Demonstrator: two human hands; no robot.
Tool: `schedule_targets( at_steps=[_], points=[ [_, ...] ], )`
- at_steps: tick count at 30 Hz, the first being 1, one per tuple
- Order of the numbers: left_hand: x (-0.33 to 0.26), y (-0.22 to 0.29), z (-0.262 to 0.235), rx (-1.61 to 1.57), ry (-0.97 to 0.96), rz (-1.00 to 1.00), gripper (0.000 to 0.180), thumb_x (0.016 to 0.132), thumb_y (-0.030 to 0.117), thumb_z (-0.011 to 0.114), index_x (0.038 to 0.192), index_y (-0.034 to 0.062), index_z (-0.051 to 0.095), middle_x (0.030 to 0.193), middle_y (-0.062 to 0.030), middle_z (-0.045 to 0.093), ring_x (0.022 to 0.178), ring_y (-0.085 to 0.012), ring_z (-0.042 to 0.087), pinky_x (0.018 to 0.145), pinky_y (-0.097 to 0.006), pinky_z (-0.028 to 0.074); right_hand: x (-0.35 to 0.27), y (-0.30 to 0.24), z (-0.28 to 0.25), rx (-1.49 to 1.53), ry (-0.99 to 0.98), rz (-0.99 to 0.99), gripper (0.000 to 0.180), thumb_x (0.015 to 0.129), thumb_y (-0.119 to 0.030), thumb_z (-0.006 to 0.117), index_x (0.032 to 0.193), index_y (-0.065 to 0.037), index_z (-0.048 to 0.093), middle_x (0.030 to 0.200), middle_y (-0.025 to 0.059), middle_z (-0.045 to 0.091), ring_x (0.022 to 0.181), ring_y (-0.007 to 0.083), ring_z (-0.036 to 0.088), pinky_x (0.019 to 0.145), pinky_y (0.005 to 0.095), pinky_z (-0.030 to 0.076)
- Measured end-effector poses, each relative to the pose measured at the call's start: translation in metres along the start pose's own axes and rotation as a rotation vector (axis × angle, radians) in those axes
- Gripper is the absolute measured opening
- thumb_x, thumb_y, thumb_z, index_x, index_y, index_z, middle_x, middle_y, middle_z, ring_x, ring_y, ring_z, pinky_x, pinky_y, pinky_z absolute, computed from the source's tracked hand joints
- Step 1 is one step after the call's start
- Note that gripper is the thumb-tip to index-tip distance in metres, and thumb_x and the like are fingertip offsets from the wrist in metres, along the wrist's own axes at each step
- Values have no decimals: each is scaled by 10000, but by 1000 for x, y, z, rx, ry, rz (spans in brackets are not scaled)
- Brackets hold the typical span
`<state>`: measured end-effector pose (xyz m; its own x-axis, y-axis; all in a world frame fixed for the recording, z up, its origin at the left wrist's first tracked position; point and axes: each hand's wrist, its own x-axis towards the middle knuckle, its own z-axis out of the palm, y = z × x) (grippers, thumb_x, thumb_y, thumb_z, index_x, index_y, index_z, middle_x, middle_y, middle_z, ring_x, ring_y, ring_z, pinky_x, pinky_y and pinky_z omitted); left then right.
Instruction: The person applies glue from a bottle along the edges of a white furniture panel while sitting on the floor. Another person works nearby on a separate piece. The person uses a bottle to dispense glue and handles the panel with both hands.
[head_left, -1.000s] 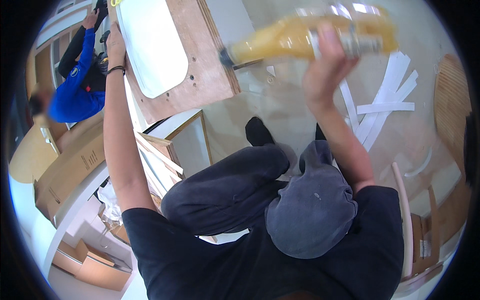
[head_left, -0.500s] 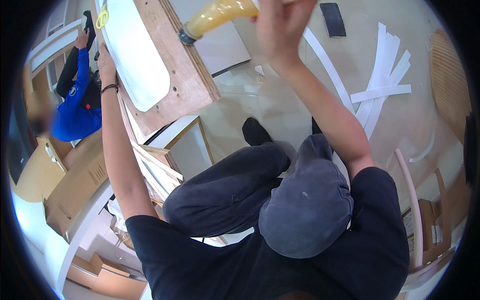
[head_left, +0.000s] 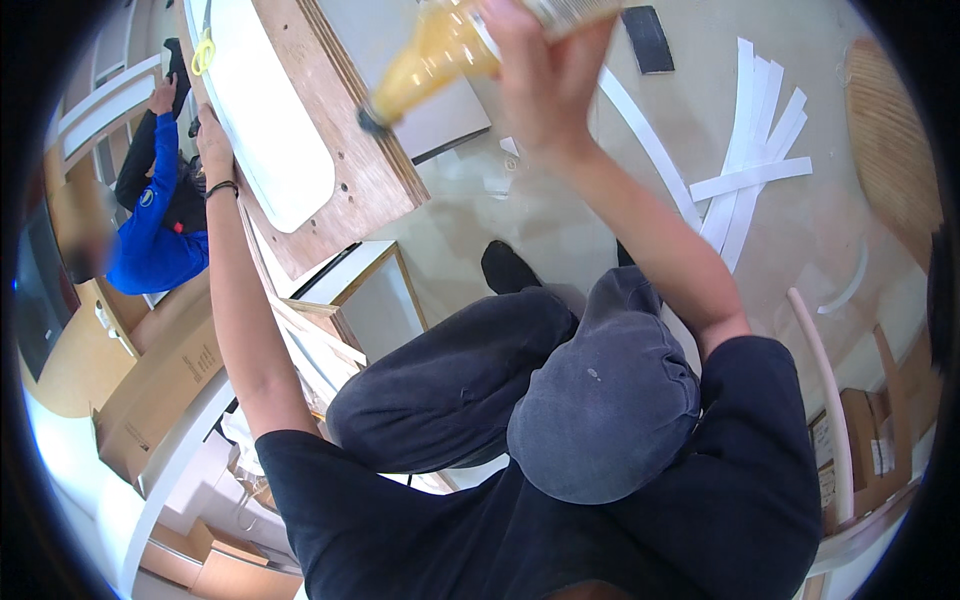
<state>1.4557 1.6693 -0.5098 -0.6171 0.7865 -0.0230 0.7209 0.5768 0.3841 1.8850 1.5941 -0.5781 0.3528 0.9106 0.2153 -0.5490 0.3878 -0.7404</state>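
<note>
Right hand [head_left: 548, 85] is clamped around 1 tilted bottle [head_left: 440, 62] of yellow liquid, dark cap [head_left: 372, 121] at right edge of plywood board [head_left: 376, 192]; left hand [head_left: 213, 142], well apart, lies beside white sheet [head_left: 285, 145], grip indeterminate.

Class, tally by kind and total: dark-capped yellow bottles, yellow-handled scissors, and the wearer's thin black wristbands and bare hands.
Dark-capped yellow bottle: 1
Yellow-handled scissors: 1
Thin black wristband: 1
Bare left hand and right hand: 2
Total: 5

Bright light, bent edges, bottle [head_left: 437, 62] perhaps slightly blurred
</note>
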Motion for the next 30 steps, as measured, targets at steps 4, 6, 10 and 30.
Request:
schedule_targets(
  at_steps=[4,6,10,30],
  points=[
    [3,-2,0,-69,-41,-44,824,989,626,319,1353,-64,585,1352,-289,621,1229,-373,612,1057,-402,421,-7,-7,-5,-25,5,-85,464,966,-86,635,1327,6,359,1110,100,548,942,134,579,791,292,520],
    [1,0,0,-57,-44,-40,825,990,629,319,1348,-66,584,1347,-295,621,1225,-379,612,1054,-408,422,-3,-13,-3,48,46,33,477,969,-89,635,1337,7,347,1133,103,544,966,139,579,804,294,525],
    [-5,4,-1,36,34,-33,823,996,627,310,1337,-72,578,1333,-304,624,1244,-387,601,1057,-410,415,-15,-47,-19,-220,18,138,279,941,-114,626,1192,-23,543,1113,65,619,984,146,631,831,342,527],
    [50,-69,10,389,15,468,695,1066,549,256,1497,20,389,1300,-363,601,1310,-462,532,1097,-470,393,-46,-43,-39,4,150,526,300,993,-367,564,1139,-104,575,899,16,666,717,104,626,538,261,443]
  ],
)
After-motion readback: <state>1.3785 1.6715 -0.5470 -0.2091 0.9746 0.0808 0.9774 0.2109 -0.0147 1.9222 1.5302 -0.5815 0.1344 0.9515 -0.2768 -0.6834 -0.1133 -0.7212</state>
